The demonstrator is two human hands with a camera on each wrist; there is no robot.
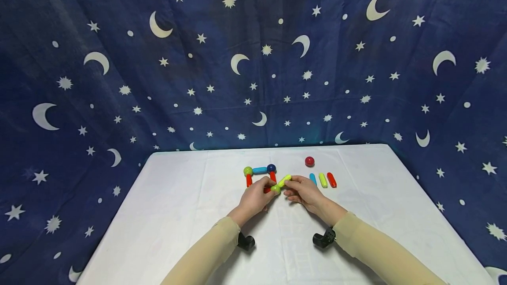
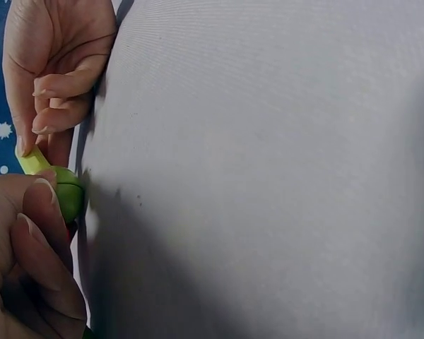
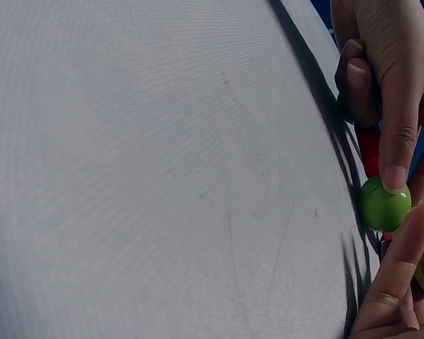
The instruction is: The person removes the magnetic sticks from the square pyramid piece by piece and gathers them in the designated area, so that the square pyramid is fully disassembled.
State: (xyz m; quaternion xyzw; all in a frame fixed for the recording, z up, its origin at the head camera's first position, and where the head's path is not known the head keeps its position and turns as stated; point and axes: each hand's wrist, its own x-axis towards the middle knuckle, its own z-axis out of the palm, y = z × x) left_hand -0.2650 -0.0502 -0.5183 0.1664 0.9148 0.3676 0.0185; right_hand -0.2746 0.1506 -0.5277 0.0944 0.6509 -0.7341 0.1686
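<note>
"Head view: where was the bright yellow stick (image 1: 284, 181)?"

"Between the two hands. The right hand (image 1: 308, 193) pinched it with finger and thumb, and its near end seemed to touch the green ball (image 1: 276, 189). The left hand (image 1: 255, 196) held that ball in its fingertips."

"Was the stick heavy?"

"I'd guess it was light, and hard, not bendy. It looked smooth, so maybe a bit slippery. The middle seemed the best place to grab it. The ball could roll, so it was better held on two sides."

"What was near the hands?"

"Just past the left hand, red sticks (image 1: 248, 180), a light blue stick (image 1: 259, 170), a lime ball (image 1: 247, 171) and a dark blue ball (image 1: 271, 168) made part of a frame. Past the right hand lay a loose blue stick (image 1: 313, 178), a loose yellow stick (image 1: 323, 180) and a loose red stick (image 1: 332, 180), with a red ball (image 1: 310, 161) farther off."

"And the room?"

"A white cloth (image 1: 158, 232) lay under both hands, with soft fold lines. Beyond them hung a dark blue curtain (image 1: 222, 65) with pale moons and stars."
</note>
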